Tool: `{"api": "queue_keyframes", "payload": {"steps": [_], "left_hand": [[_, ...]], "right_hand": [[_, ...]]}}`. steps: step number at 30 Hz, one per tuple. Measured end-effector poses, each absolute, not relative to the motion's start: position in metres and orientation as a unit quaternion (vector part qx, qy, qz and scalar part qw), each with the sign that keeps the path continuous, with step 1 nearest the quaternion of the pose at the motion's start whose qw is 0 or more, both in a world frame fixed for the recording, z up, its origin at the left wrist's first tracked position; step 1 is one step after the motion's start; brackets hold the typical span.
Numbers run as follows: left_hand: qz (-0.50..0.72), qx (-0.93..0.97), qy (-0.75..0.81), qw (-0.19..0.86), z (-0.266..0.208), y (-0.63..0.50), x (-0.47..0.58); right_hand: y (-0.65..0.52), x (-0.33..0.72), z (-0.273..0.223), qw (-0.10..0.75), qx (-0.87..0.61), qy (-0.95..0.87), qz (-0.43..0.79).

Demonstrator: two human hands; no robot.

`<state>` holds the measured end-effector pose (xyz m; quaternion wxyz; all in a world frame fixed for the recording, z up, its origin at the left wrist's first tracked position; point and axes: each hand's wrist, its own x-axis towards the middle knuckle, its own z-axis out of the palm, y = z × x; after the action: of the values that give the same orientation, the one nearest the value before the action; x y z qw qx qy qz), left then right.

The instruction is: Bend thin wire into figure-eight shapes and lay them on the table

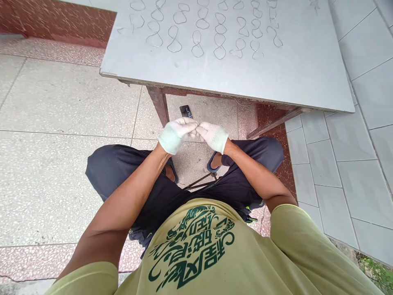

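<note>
The wires (220,46) are lying on the table (291,73), thin and bent, many of them forming figure-eights in loose columns that are running back from near the table's front edge. A few are showing loose ends or uneven loops, and one small tangle (314,5) is lying apart from the columns, toward the table's right end. In front of the table, apart from its edge, the left hand (179,130) and the right hand (211,133) are coming together at the fingertips. The fingers of both are bending inward, with little room between thumb and fingers; whether either grip is closing on a wire I cannot tell, as anything between the tips is too small to make out. Both hands are wearing white gloves (170,139) with pale green cuffs. Beyond the hands, a black object (185,110) is resting on the floor (76,102) beneath the table's front edge, between its legs (159,104). The person is sitting facing the table, knees spreading in dark trousers (113,176), and is wearing a printed yellow-green shirt (245,250). A tiled wall (353,180) is standing to the table's right.
</note>
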<state>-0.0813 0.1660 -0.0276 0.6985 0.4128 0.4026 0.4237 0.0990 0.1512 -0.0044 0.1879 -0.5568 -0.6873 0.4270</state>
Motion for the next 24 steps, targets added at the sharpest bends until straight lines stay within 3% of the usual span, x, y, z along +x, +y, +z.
{"api": "queue_keyframes", "payload": {"steps": [6, 24], "left_hand": [[0.437, 0.455, 0.397, 0.667, -0.032, 0.17, -0.081], [0.408, 0.417, 0.402, 0.706, -0.02, 0.165, -0.091]], "right_hand": [[0.151, 0.101, -0.009, 0.198, -0.569, -0.703, 0.378], [0.157, 0.11, -0.004, 0.181, -0.523, -0.762, 0.336]]}}
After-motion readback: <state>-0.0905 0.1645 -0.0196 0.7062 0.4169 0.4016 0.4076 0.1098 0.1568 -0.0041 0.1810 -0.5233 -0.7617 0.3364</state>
